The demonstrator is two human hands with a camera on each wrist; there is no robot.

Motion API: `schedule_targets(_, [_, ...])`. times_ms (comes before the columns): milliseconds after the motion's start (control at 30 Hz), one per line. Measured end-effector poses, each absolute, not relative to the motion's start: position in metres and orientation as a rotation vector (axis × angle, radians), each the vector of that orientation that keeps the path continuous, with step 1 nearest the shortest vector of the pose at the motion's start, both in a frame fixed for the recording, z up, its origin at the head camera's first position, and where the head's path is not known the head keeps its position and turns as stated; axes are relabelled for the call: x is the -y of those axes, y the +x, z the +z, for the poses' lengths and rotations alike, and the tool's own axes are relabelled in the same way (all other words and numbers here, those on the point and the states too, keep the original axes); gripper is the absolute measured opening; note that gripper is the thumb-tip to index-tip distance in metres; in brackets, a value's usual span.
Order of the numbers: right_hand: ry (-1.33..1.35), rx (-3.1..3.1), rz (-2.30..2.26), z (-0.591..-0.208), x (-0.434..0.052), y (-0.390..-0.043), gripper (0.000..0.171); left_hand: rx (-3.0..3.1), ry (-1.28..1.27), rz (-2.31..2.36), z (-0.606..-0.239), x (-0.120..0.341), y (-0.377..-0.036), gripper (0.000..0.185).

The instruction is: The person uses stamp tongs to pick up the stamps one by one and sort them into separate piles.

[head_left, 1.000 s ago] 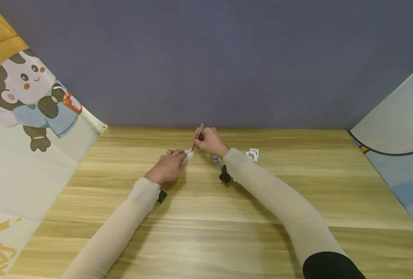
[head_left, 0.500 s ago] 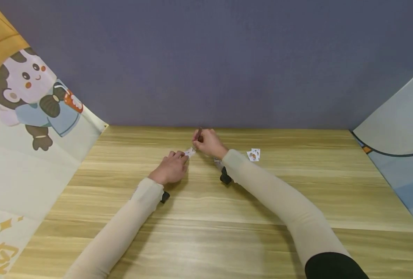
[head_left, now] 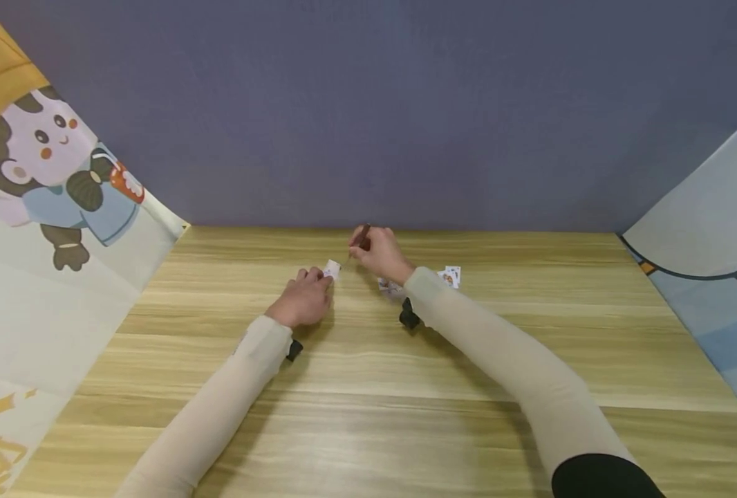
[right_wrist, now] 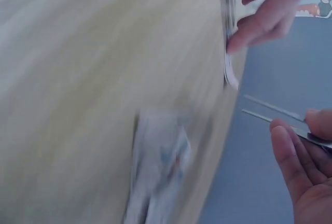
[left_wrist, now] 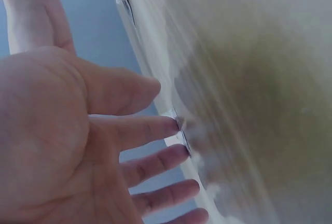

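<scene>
My left hand [head_left: 301, 297] lies palm down with its fingertips on a small white printed card [head_left: 332, 268]. In the left wrist view its fingers reach out fairly straight, thumb apart, and two fingertips touch the card's edge. My right hand [head_left: 384, 256] pinches a pair of slim metal tweezers [right_wrist: 301, 131] between thumb and fingers, just right of the card. The right wrist view shows the tweezers' two tips spread, with nothing between them, a short way from the card's curved end [right_wrist: 232, 76].
Several small printed cards [head_left: 390, 285] lie under my right wrist, partly hidden by it. Farther right, overlapping cards [head_left: 449, 277] rest on the wooden table [head_left: 368, 415]. A dark blue-grey panel [head_left: 368, 124] rises behind the table's far edge, with cartoon-printed walls on both sides.
My right hand has shifted slightly right with the tweezers, whose tips have come away from the card. The card sits a little farther left; my left hand stays nearly still.
</scene>
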State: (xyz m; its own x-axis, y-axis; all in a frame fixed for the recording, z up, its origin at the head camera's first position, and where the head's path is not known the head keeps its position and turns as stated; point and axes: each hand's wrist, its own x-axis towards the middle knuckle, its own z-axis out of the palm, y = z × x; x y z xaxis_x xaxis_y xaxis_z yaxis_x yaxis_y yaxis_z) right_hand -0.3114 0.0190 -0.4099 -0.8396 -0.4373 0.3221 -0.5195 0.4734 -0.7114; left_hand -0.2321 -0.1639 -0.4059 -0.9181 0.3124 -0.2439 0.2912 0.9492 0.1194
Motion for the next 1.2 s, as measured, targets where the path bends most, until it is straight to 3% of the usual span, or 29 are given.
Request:
schedule_targets(300, [0.763, 2.661, 1.264, -0.393, -0.070, -0.307, 0.014, -2.878, 0.464, 0.118, -0.404, 0.156, -0.236, 0.049])
schedule_targets(633, [0.691, 2.698, 1.214, -0.401, -0.121, -0.298, 0.015, -2.847, 0.753, 0.269, -0.403, 0.110, -0.232, 0.047])
schedule_targets(1200, [0.629, 2.709, 1.163, -0.414, -0.132, -0.290, 0.007, -2.762, 0.855, 0.191, -0.416, 0.072, -0.227, 0.043])
